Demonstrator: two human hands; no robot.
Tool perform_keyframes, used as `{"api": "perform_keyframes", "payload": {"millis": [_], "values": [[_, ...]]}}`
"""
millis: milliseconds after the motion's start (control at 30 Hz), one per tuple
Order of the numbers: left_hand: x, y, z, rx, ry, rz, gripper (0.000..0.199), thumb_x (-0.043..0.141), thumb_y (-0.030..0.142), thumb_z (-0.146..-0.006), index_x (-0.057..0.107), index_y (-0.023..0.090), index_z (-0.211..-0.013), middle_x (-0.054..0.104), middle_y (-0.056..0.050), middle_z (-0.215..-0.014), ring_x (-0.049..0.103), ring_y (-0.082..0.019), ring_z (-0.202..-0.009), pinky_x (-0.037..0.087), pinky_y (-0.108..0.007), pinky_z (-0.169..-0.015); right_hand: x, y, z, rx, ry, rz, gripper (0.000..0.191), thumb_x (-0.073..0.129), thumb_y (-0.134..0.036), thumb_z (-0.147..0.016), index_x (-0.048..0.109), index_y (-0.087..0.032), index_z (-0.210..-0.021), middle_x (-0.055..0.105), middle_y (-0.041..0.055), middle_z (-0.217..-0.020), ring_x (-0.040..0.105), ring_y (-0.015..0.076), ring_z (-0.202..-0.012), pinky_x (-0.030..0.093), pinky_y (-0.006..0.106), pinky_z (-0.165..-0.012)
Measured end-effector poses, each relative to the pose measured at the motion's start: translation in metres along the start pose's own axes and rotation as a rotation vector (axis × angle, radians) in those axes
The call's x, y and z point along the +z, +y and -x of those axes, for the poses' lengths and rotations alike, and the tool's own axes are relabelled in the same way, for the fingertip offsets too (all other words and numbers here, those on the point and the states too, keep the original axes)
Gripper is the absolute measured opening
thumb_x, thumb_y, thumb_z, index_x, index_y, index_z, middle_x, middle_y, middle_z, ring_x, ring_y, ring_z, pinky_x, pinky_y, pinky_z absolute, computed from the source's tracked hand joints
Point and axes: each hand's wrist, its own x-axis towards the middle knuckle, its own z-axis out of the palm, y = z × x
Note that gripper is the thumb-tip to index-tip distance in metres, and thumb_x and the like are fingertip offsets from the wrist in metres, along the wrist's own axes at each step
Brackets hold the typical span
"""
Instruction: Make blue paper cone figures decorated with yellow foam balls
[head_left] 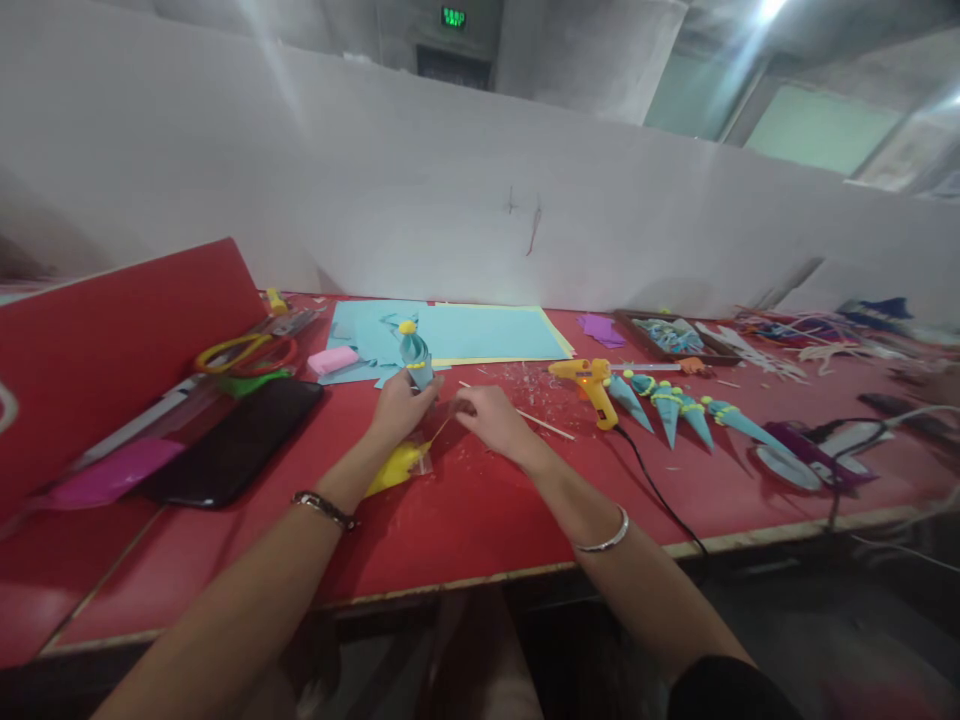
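Observation:
My left hand [401,405] is closed around a small light-blue paper cone [415,362], held upright above the red table. Yellow trim rings the cone, and a yellow ball tops it. Close by on the right, my right hand [491,420] pinches a thin stick [441,430] that slants down to the left. The stick's lower tip reaches toward a yellow soft lump [397,466] on clear plastic below my left wrist. Several finished-looking blue cones [667,405] with yellow trim lie to the right, beside a yellow hot glue gun [589,385].
Blue paper sheets [495,332] lie at the back against a white partition [420,200]. Scissors [247,355], a pink block [332,360] and a black phone [240,445] are on the left. The glue gun's cord [660,490] runs over the front edge. A tray [679,345] holds paper scraps.

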Motion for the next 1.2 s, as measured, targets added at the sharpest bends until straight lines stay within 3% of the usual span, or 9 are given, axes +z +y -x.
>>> {"api": "perform_keyframes", "payload": {"millis": [100,200,300,400,600,800,933,1200], "values": [[0.000,0.000,0.000,-0.010,0.001,0.002,0.027,0.054,0.043,-0.065,0.055,0.017,-0.073,0.059,0.000,-0.056,0.052,-0.014,-0.048,0.036,-0.023,-0.046,0.000,0.006,-0.003,0.041,0.128,-0.086,0.020,0.049,-0.007,-0.074,0.065,-0.014,-0.082,0.067,0.0060,-0.082,0.060,0.0145,-0.076,0.041,0.025,-0.071],[0.000,0.001,0.000,-0.011,0.011,0.004,0.027,0.054,0.043,-0.064,0.056,0.017,-0.072,0.058,0.000,-0.057,0.052,-0.014,-0.049,0.037,-0.024,-0.048,0.001,0.007,-0.005,0.102,0.147,-0.247,0.015,0.049,-0.014,-0.076,0.064,-0.015,-0.076,0.066,0.0030,-0.069,0.061,0.0133,-0.066,0.043,0.024,-0.066],[0.000,0.002,0.000,-0.005,0.022,0.012,0.027,0.055,0.043,-0.063,0.056,0.017,-0.070,0.059,0.000,-0.058,0.053,-0.015,-0.052,0.038,-0.024,-0.050,0.002,0.005,-0.004,0.140,0.077,-0.464,0.014,0.051,-0.020,-0.076,0.061,-0.014,-0.070,0.059,-0.0004,-0.055,0.058,0.0105,-0.053,0.044,0.021,-0.057],[0.000,0.004,0.001,-0.002,0.029,0.027,0.024,0.055,0.041,-0.062,0.055,0.017,-0.068,0.058,0.001,-0.057,0.053,-0.015,-0.053,0.038,-0.024,-0.052,0.004,0.000,-0.002,0.136,-0.037,-0.625,0.011,0.055,-0.021,-0.073,0.059,-0.013,-0.067,0.057,-0.0019,-0.054,0.056,0.0084,-0.050,0.043,0.019,-0.053],[0.000,0.004,0.001,-0.017,0.013,0.046,0.024,0.055,0.041,-0.063,0.053,0.018,-0.069,0.056,0.002,-0.053,0.051,-0.013,-0.045,0.038,-0.024,-0.047,0.002,-0.006,0.003,0.155,-0.199,-0.607,0.016,0.058,-0.026,-0.072,0.059,-0.013,-0.064,0.054,-0.0027,-0.049,0.051,0.0072,-0.044,0.039,0.018,-0.043],[0.001,0.002,0.000,-0.013,0.013,0.035,0.025,0.055,0.042,-0.064,0.053,0.018,-0.069,0.056,0.002,-0.053,0.050,-0.013,-0.045,0.037,-0.024,-0.047,0.006,0.002,-0.002,0.092,-0.122,-0.450,0.016,0.048,-0.009,-0.072,0.064,-0.013,-0.070,0.062,-0.0007,-0.061,0.057,0.0088,-0.059,0.044,0.019,-0.060],[0.001,0.002,0.000,-0.008,0.016,0.031,0.025,0.055,0.042,-0.063,0.054,0.018,-0.069,0.057,0.002,-0.054,0.051,-0.013,-0.048,0.037,-0.023,-0.047,0.009,0.003,-0.004,0.150,-0.144,-0.553,0.030,0.040,0.001,-0.068,0.065,-0.013,-0.076,0.065,0.0000,-0.070,0.060,0.0098,-0.067,0.047,0.022,-0.069],[0.001,0.002,0.000,-0.013,0.021,0.030,0.023,0.056,0.040,-0.064,0.055,0.017,-0.069,0.057,0.002,-0.053,0.052,-0.013,-0.046,0.038,-0.023,-0.047,0.007,-0.003,0.000,0.247,-0.198,-0.760,0.018,0.051,-0.008,-0.071,0.065,-0.011,-0.082,0.068,0.0043,-0.083,0.062,0.0130,-0.080,0.045,0.027,-0.080]]}}
